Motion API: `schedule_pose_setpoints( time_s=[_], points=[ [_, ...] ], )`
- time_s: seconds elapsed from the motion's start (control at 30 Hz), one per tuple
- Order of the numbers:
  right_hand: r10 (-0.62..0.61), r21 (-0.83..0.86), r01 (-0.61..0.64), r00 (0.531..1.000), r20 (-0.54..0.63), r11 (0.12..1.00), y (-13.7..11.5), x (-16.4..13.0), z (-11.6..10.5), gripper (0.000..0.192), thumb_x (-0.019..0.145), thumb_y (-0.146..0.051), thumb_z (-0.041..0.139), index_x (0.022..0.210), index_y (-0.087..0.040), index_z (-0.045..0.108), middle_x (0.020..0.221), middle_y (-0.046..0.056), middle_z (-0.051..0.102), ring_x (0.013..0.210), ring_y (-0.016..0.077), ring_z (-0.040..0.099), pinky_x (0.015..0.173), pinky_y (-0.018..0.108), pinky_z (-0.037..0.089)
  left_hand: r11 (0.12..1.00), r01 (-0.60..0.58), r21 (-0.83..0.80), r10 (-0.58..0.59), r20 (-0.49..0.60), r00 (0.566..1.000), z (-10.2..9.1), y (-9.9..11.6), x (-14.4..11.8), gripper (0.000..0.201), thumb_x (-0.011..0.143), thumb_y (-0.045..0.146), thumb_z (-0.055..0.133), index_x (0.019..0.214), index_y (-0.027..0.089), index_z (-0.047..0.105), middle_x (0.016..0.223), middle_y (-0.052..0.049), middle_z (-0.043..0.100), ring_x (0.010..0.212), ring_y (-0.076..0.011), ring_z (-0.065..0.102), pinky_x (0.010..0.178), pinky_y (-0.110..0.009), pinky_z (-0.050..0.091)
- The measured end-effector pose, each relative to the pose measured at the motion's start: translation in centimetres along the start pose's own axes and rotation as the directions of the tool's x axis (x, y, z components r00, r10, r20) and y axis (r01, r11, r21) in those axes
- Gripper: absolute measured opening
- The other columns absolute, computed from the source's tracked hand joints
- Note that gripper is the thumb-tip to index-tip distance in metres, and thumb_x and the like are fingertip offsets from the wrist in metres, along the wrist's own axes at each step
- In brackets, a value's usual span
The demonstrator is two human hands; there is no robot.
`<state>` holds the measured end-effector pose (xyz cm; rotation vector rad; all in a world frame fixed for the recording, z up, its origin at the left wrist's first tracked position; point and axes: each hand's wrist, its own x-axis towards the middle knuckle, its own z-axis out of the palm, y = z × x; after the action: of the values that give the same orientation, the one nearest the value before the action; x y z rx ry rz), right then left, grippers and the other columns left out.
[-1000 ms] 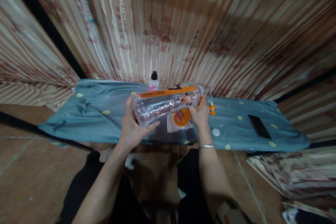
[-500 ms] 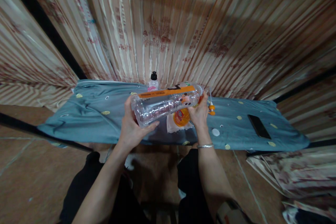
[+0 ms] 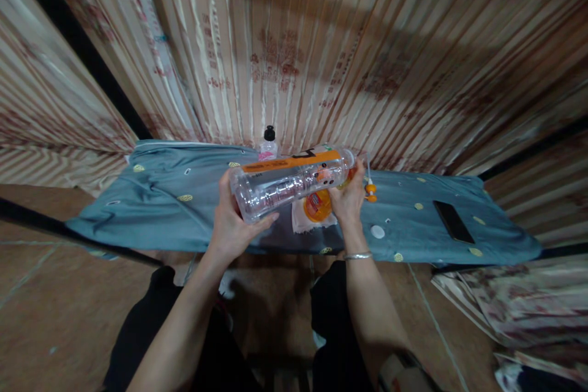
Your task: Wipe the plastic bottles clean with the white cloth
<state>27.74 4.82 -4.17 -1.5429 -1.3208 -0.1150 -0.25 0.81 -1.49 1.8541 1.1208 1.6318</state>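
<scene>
A large clear plastic bottle [image 3: 294,182] with an orange label is held almost level above the bed-like surface, its neck end to the right. My left hand [image 3: 232,220] is wrapped round its wide base. My right hand [image 3: 348,196] is closed at the neck end; its fingertips are partly hidden. Beneath and behind the clear bottle is an amber bottle [image 3: 318,206] with a red label, partly covered by it and by my right hand. A white cloth [image 3: 301,220] lies under the amber bottle. Just right of my right hand is an orange pump top [image 3: 370,191] with a clear tube.
A small bottle with a black cap [image 3: 269,133] stands behind the clear bottle. A round white cap [image 3: 377,231] and a dark phone [image 3: 452,221] lie to the right on the blue-grey sheet [image 3: 156,208]. Patterned curtains [image 3: 285,43] hang close behind, and dark poles [image 3: 87,55] frame the sides.
</scene>
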Motion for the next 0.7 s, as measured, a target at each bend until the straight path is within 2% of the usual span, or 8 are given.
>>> schedule_pose_setpoints(
  time_s=[0.13,0.37,0.57,0.7],
  points=[
    [-0.014,-0.05,0.014,1.0,-0.004,0.999,0.1,-0.2,0.1,0.092,0.088,-0.05,0.069,0.162,-0.018,0.027,0.149,0.021,0.062,0.132,0.0369,0.065,0.108,0.058,0.056,1.0,-0.013,-0.01,0.013,0.0,1.0,0.0,0.0,0.0,0.107,0.07,0.067,0.089,0.153,0.022,0.038,0.135,-0.017,0.066,0.12,-0.0337,0.072,0.102,-0.053,0.061],
    [-0.128,-0.127,0.122,0.991,-0.035,0.984,0.5,-0.6,0.4,0.086,0.095,-0.051,0.06,0.165,-0.019,0.021,0.152,0.023,0.059,0.136,0.0369,0.064,0.11,0.06,0.055,1.0,-0.018,0.004,0.018,0.009,1.0,-0.1,0.1,0.0,0.106,0.071,0.065,0.09,0.152,0.021,0.038,0.134,-0.017,0.065,0.123,-0.0341,0.07,0.105,-0.055,0.059],
    [-0.095,-0.048,0.093,0.995,-0.032,0.994,-0.4,-1.0,0.1,0.085,0.093,-0.046,0.061,0.163,-0.016,0.025,0.161,0.026,0.05,0.149,0.0392,0.053,0.12,0.065,0.045,1.0,-0.002,-0.012,0.002,-0.016,1.0,0.0,0.0,0.0,0.106,0.067,0.064,0.092,0.15,0.022,0.041,0.133,-0.017,0.065,0.122,-0.0353,0.071,0.105,-0.056,0.059],
    [-0.077,-0.001,0.077,0.997,-0.027,0.997,-0.9,-1.1,-0.2,0.082,0.093,-0.045,0.059,0.163,-0.016,0.027,0.162,0.026,0.047,0.152,0.038,0.049,0.122,0.065,0.043,0.999,0.023,-0.029,-0.023,-0.009,1.0,0.1,-0.1,-0.1,0.108,0.066,0.063,0.093,0.151,0.023,0.039,0.136,-0.017,0.064,0.124,-0.0362,0.07,0.106,-0.058,0.059]
  ],
)
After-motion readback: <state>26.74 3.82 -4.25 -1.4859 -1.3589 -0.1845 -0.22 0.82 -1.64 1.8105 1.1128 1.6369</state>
